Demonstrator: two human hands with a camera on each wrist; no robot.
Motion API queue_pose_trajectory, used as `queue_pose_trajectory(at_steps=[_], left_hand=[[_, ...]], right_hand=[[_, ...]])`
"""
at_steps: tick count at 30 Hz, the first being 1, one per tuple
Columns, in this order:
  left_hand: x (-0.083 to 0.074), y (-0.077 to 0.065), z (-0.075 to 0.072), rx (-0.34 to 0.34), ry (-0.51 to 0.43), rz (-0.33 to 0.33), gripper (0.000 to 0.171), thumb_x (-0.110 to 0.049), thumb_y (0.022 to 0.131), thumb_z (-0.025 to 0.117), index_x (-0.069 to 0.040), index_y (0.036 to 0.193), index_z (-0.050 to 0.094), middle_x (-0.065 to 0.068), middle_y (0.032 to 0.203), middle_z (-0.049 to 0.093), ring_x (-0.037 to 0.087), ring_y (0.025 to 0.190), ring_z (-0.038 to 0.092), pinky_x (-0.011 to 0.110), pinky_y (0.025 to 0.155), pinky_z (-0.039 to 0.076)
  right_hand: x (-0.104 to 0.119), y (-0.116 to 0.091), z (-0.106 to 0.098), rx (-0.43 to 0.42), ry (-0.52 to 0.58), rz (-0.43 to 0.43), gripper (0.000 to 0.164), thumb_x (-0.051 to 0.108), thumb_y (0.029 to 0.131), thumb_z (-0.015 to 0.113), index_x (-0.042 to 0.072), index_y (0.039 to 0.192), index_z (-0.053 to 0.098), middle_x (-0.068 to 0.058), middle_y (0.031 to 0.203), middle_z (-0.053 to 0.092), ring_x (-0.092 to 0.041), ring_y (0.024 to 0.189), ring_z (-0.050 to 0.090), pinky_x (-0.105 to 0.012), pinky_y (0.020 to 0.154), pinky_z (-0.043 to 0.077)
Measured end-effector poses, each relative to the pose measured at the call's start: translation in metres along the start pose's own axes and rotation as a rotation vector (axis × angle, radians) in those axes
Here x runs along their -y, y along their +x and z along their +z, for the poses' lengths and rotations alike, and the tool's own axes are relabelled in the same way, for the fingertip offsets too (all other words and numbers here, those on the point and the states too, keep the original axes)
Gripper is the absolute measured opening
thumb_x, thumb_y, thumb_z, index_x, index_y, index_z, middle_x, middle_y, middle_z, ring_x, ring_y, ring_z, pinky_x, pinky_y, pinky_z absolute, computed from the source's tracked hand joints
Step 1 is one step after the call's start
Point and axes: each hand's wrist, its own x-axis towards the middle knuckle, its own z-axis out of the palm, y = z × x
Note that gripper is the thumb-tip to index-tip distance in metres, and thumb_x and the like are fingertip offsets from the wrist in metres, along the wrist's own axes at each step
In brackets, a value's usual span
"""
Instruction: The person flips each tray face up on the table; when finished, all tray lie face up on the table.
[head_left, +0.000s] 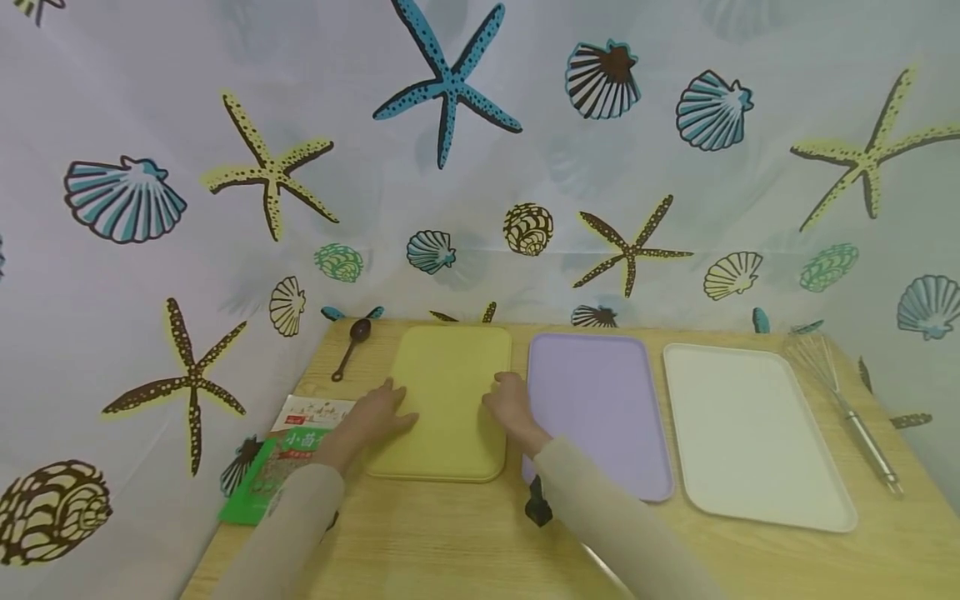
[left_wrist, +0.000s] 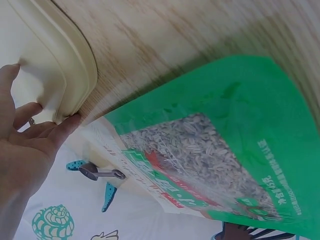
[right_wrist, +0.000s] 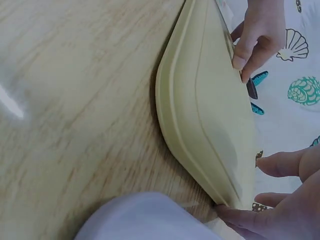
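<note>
A yellow rectangular tray (head_left: pixel 448 400) lies on the wooden table, its edge looking doubled; I cannot tell whether two trays are stacked. My left hand (head_left: pixel 381 414) touches its left edge, fingers spread; in the left wrist view the thumb and fingertips (left_wrist: pixel 70 121) rest at the rim. Across from it, my right hand (head_left: pixel 514 407) touches the right edge. In the right wrist view its fingers (right_wrist: pixel 240 216) lie fairly straight along the rim, thumb apart from them. Beside my left wrist is a green bag of grains or seeds (left_wrist: pixel 185 155), partly hidden by the forearm in the head view.
A purple tray (head_left: pixel 596 400) and a white tray (head_left: pixel 750 433) lie to the right. Beyond them is a metal whisk (head_left: pixel 855 417). A dark brown measuring spoon (head_left: pixel 352 346) lies at the back left. A curtain printed with shells and starfish (head_left: pixel 480 200) hangs around the table.
</note>
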Motion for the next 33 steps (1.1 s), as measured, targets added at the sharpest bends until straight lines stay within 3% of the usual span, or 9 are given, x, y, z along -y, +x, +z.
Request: queue_pose_trajectory(at_steps=[4,6,9,11,15,19,23,26,33], left_hand=[[0.002,0.001,0.0,-0.002,-0.002,-0.002,0.068,-0.035,0.095,0.058,0.012,0.139,0.039,0.04,0.146,0.022,0.056,0.13,0.03,0.06,0.109,0.029],[0.004,0.001,0.002,-0.004,-0.011,-0.001,0.068,-0.035,0.095,0.057,0.012,0.14,0.039,0.04,0.147,0.022,0.056,0.131,0.029,0.06,0.109,0.028],[0.005,0.002,0.003,-0.002,-0.025,-0.005,0.069,-0.037,0.095,0.057,0.011,0.141,0.038,0.038,0.148,0.02,0.056,0.132,0.027,0.061,0.11,0.027],[0.005,0.001,0.002,-0.001,-0.036,-0.007,0.07,-0.039,0.095,0.057,0.01,0.142,0.037,0.037,0.149,0.02,0.056,0.133,0.025,0.061,0.11,0.025],[0.005,0.0,0.0,0.001,-0.057,-0.006,0.073,-0.042,0.095,0.056,0.009,0.143,0.035,0.037,0.15,0.019,0.057,0.133,0.023,0.063,0.109,0.024],[0.006,-0.001,0.0,-0.007,-0.072,-0.003,0.074,-0.044,0.095,0.056,0.008,0.144,0.035,0.036,0.15,0.019,0.056,0.134,0.023,0.064,0.109,0.023],[0.009,0.0,0.001,-0.027,-0.08,0.003,0.074,-0.045,0.095,0.055,0.008,0.143,0.036,0.035,0.15,0.022,0.055,0.134,0.025,0.062,0.11,0.023],[0.01,-0.001,0.001,-0.046,-0.09,0.018,0.073,-0.045,0.096,0.054,0.009,0.142,0.038,0.036,0.148,0.024,0.055,0.133,0.026,0.062,0.11,0.024],[0.012,-0.003,0.001,-0.061,-0.121,0.033,0.072,-0.044,0.096,0.053,0.01,0.142,0.037,0.037,0.148,0.024,0.055,0.133,0.026,0.062,0.11,0.023]], right_hand=[[-0.004,0.003,-0.004,-0.016,0.051,0.036,0.048,-0.009,0.08,0.061,-0.016,0.126,0.051,-0.031,0.135,0.048,-0.039,0.116,0.054,-0.042,0.095,0.051],[-0.006,0.004,-0.005,-0.028,0.06,0.05,0.049,-0.011,0.077,0.059,-0.016,0.126,0.053,-0.03,0.134,0.05,-0.04,0.123,0.05,-0.045,0.101,0.046],[-0.009,0.008,-0.007,-0.043,0.041,0.046,0.031,-0.015,0.07,0.055,-0.014,0.1,0.064,-0.022,0.102,0.065,-0.03,0.091,0.062,-0.033,0.077,0.056],[-0.01,0.009,-0.009,-0.047,0.025,0.032,0.013,-0.018,0.066,0.051,-0.007,0.072,0.056,-0.012,0.072,0.055,-0.019,0.062,0.051,-0.024,0.052,0.046],[-0.012,0.01,-0.012,-0.039,0.039,0.012,0.04,-0.019,0.064,0.054,0.01,0.058,0.028,0.002,0.055,0.022,-0.011,0.047,0.024,-0.019,0.041,0.021],[-0.012,0.01,-0.017,-0.019,0.099,-0.011,0.044,-0.018,0.067,0.063,0.006,0.062,0.027,0.0,0.058,0.021,-0.015,0.052,0.023,-0.022,0.048,0.021],[-0.01,0.011,-0.023,-0.013,0.094,-0.023,0.015,-0.011,0.072,0.071,-0.011,0.085,0.064,-0.015,0.079,0.064,-0.023,0.076,0.059,-0.028,0.066,0.051],[-0.007,0.012,-0.028,-0.008,0.066,-0.023,0.047,-0.006,0.074,0.074,-0.009,0.119,0.063,-0.024,0.117,0.064,-0.034,0.111,0.059,-0.04,0.092,0.053],[-0.007,0.017,-0.031,0.022,0.052,-0.02,0.047,-0.003,0.075,0.077,-0.007,0.12,0.063,-0.021,0.115,0.066,-0.033,0.107,0.062,-0.039,0.089,0.054]])
